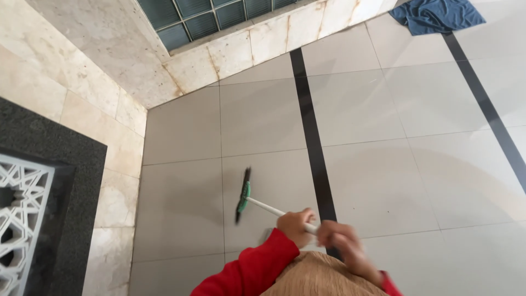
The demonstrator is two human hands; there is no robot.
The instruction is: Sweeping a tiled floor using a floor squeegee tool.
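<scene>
In the head view, low in the frame's centre, both hands were closed round the white handle (274,210) of a squeegee (243,196); the left hand (295,225), in a red sleeve (252,268), gripped it further down the shaft, and the right hand (344,248), blurred, held the near end; the green and black head lay on the floor (383,109) left of centre, just left of a black stripe (312,137). As for progress, the grey tiles looked evenly glossy, with a faint curved sheen at the right; which part was already wiped could not be told, though I judged most of the floor towards the top remained. A blue cloth (438,15) lay at the upper right, well apart; a marble wall (109,66) and a dark carved panel (33,208) filled the left.
</scene>
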